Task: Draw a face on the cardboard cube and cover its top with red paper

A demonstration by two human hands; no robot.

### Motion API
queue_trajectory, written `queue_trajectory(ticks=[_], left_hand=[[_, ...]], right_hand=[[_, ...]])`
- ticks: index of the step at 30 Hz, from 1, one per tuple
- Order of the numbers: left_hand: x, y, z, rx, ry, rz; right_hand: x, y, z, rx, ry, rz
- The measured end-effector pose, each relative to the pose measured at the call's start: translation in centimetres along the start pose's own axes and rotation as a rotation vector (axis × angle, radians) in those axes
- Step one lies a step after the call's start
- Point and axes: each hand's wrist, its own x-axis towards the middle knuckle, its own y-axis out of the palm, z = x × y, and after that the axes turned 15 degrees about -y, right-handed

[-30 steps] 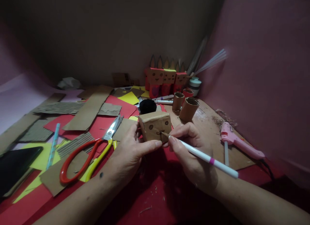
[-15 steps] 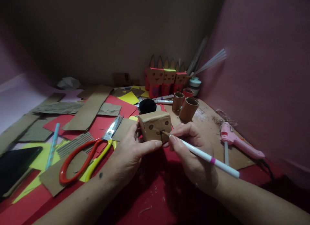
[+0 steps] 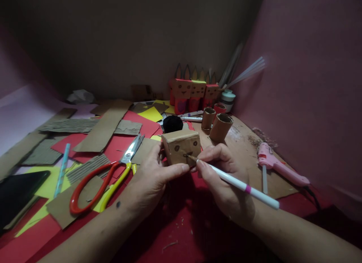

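My left hand (image 3: 154, 172) is closed around the left side and lower edge of a small cardboard box (image 3: 181, 144), its thumb along the bottom. Two round eyes and a small dark mouth are drawn on the box's front. Between the thumb and fingers of my right hand (image 3: 219, 172) is a white marker pen (image 3: 239, 183) with a purple band. Its tip touches the front of the box at the mouth. Behind the box lies a round black fuzzy thing (image 3: 173, 124).
Red-and-yellow-handled scissors (image 3: 106, 178) lie left among cardboard strips (image 3: 104, 125) and coloured paper. Cardboard tubes (image 3: 221, 128) stand right of the box. A pink glue gun (image 3: 278, 165) rests at the right. Several box-headed figures (image 3: 183, 95) stand at the back, beside a small jar (image 3: 227, 100).
The pen tip has shifted slightly left and down on the drawn mouth, and the mouth looks darker. My left hand and the box have hardly moved.
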Motion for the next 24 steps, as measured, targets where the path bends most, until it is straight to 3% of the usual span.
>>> queue_trajectory(ticks=[24], left_hand=[[0.03,0.06,-0.13,0.024,0.041,0.011]], right_hand=[[0.03,0.05,0.02,-0.042,0.004,0.020]])
